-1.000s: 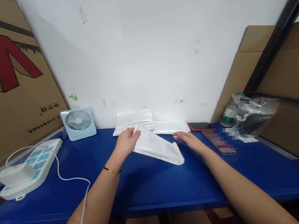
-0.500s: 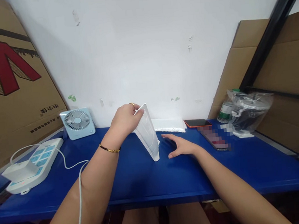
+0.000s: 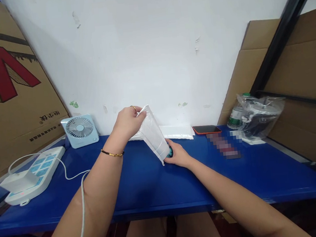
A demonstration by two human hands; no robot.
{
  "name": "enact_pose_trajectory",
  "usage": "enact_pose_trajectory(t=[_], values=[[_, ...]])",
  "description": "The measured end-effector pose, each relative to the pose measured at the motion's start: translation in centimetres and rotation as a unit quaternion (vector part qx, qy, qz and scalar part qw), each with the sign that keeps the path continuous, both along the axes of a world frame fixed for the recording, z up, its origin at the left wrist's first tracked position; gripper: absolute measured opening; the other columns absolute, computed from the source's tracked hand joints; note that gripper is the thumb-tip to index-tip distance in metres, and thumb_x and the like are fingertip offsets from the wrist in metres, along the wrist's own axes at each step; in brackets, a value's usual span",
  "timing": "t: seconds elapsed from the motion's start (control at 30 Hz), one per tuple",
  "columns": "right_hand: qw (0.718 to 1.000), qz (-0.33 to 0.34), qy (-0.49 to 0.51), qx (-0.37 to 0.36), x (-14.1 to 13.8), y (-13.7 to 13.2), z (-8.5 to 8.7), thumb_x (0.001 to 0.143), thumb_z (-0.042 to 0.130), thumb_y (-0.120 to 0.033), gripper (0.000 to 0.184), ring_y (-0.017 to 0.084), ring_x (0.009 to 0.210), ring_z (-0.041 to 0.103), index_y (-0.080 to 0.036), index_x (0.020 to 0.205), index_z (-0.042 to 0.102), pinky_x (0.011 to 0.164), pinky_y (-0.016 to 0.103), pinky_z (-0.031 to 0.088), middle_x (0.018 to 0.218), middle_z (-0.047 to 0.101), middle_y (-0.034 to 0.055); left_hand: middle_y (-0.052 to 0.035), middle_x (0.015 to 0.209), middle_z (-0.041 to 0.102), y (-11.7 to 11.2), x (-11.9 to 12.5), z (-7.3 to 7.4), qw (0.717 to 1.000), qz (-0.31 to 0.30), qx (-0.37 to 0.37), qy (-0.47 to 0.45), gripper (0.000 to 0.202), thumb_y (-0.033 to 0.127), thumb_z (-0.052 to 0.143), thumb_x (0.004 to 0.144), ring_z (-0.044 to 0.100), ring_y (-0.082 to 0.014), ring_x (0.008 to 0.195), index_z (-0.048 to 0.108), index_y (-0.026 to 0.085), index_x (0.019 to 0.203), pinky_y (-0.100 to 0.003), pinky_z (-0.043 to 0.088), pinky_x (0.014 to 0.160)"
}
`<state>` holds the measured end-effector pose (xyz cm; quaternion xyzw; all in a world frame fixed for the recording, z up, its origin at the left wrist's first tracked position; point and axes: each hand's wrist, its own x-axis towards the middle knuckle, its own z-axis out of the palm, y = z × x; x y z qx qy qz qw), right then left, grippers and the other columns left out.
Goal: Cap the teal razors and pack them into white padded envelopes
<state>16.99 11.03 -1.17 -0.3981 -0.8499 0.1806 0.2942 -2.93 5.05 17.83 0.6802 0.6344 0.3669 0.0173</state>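
My left hand (image 3: 129, 123) pinches the top end of a white, crinkled flat pouch (image 3: 153, 135) and holds it at a slant above the blue table. The pouch's lower end points down and to the right. There, my right hand (image 3: 178, 154) curls its fingers around a small round teal-and-black thing (image 3: 170, 151), right against the pouch's lower edge. Most of that thing is hidden by the fingers and the pouch, so its kind does not show. Behind, more flat white pouches (image 3: 177, 132) lie along the wall.
On the left stand a light-blue fan (image 3: 80, 130) and a power strip (image 3: 44, 170), whose white cable (image 3: 83, 211) crosses my left forearm. To the right lie an orange-edged phone (image 3: 207, 129), a blurred-out item (image 3: 224, 146), a bottle (image 3: 234, 117) and a clear plastic bag (image 3: 269, 117).
My right hand has moved in to the pouch's lower end and closed around the teal-and-black thing, now showing there. The pouch has shifted slightly left and up in my left hand.
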Motion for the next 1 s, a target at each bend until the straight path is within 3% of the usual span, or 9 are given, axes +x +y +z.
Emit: enact_pose_trajectory(t=[0.17,0.3,0.5,0.63,0.73,0.83,0.9,1.0], values=[[0.996,0.004,-0.071,0.045,-0.6,0.2,-0.2,0.073,0.058,-0.025,0.054,0.024,0.089,0.052,-0.02,0.125,0.044,0.076,0.033,0.035,0.101,0.061,0.0071,-0.0023,0.062,0.062,0.6,-0.7,-0.3,1.0,0.011,-0.014,-0.003,0.039,0.044,0.049,0.078,0.055,-0.0159,0.059,0.068,0.015,0.096,-0.026,0.04,0.059],[0.986,0.029,-0.139,0.092,-0.1,0.5,-0.4,0.075,0.054,-0.021,0.029,0.023,0.091,0.049,-0.02,0.104,0.054,0.077,0.033,0.033,0.098,0.059,0.0056,-0.0021,0.068,0.065,-0.5,-3.4,0.5,0.998,0.058,-0.022,0.019,0.039,0.044,0.05,0.077,0.058,-0.0175,0.065,0.068,0.017,0.097,-0.027,0.043,0.062],[0.982,0.038,-0.147,0.114,0.4,0.2,-0.2,0.08,0.054,-0.029,0.029,0.022,0.092,0.047,-0.023,0.108,0.055,0.078,0.034,0.035,0.101,0.055,0.0057,-0.0006,0.074,0.065,-3.8,-8.1,2.3,0.987,0.151,0.057,0.012,0.041,0.05,0.047,0.08,0.057,-0.0169,0.067,0.066,0.021,0.101,-0.029,0.045,0.066],[0.983,0.045,-0.142,0.104,0.6,0.0,0.0,0.08,0.054,-0.051,0.04,0.023,0.093,0.047,-0.025,0.111,0.055,0.079,0.036,0.038,0.105,0.054,0.0065,0.0001,0.093,0.065,-5.2,-9.0,2.1,0.98,0.122,0.157,-0.003,0.04,0.048,0.044,0.083,0.058,-0.0177,0.082,0.062,0.022,0.108,-0.031,0.046,0.077],[0.984,0.053,-0.143,0.093,0.5,-0.2,0.1,0.077,0.052,-0.062,0.053,0.024,0.096,0.047,-0.026,0.114,0.055,0.082,0.039,0.039,0.108,0.053,0.0073,0.0019,0.098,0.066,-5.8,-10.3,0.0,0.995,0.024,0.1,0.01,0.032,0.043,0.046,0.081,0.059,-0.0183,0.09,0.063,0.025,0.102,-0.03,0.046,0.085],[0.983,0.058,-0.152,0.088,0.3,-0.5,0.4,0.071,0.054,-0.068,0.062,0.025,0.097,0.048,-0.026,0.117,0.055,0.084,0.041,0.039,0.109,0.054,0.0077,0.0012,0.104,0.066,-5.9,-13.0,-4.2,0.999,-0.037,-0.009,0.017,0.025,0.036,0.047,0.074,0.059,-0.02,0.099,0.066,0.023,0.086,-0.03,0.042,0.094],[0.983,0.056,-0.145,0.093,0.5,-0.3,0.8,0.072,0.055,-0.066,0.061,0.026,0.099,0.048,-0.026,0.119,0.055,0.087,0.042,0.038,0.111,0.054,0.0077,0.0002,0.106,0.066,-5.7,-15.3,-7.5,0.998,-0.023,-0.059,0.026,0.025,0.03,0.044,0.071,0.057,-0.0216,0.105,0.066,0.022,0.079,-0.031,0.039,0.098],[0.992,0.015,-0.063,0.104,2.2,0.9,1.2,0.085,0.048,-0.049,0.04,0.023,0.104,0.049,-0.025,0.115,0.058,0.091,0.039,0.037,0.111,0.056,0.0075,0.0009,0.106,0.067,-5.2,-17.1,-11.3,0.985,0.031,-0.153,0.068,0.034,0.017,0.039,0.065,0.057,-0.0232,0.106,0.068,0.024,0.081,-0.035,0.039,0.098]])
